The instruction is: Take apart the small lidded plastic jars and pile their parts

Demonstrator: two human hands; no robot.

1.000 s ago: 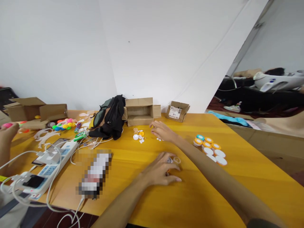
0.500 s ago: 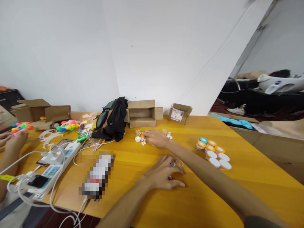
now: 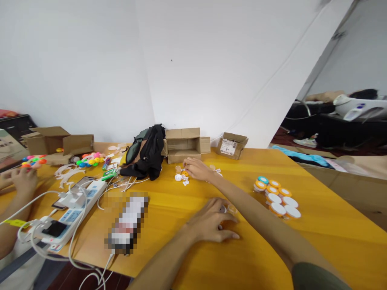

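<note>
My left hand (image 3: pixel 211 221) rests low over the middle of the table, its fingers apart and curved around small clear plastic pieces. One clear round cup (image 3: pixel 232 209) shows beside its fingertips, and the palm hides part of the rest. My right hand (image 3: pixel 197 169) reaches across to small loose parts, fingertips drawn together; what they pinch, if anything, is too small to make out. Beneath it lie an orange ring (image 3: pixel 184 173), a white disc (image 3: pixel 178 177) and several small white pieces (image 3: pixel 185 183). A clear cup (image 3: pixel 178 169) stands just left of these fingers.
Several round containers with white-and-orange lids (image 3: pixel 277 208) stand at right. Behind are an open cardboard box (image 3: pixel 184 157), a smaller box (image 3: pixel 231 146) and a black bag (image 3: pixel 148 155). A blurred phone (image 3: pixel 128 221) and power strip (image 3: pixel 71 217) lie left, near another person's hands (image 3: pixel 22 179).
My right hand has risen slightly off the small parts, uncovering an orange ring beneath it. My left hand stays in nearly the same place. The whole view has shifted slightly.
</note>
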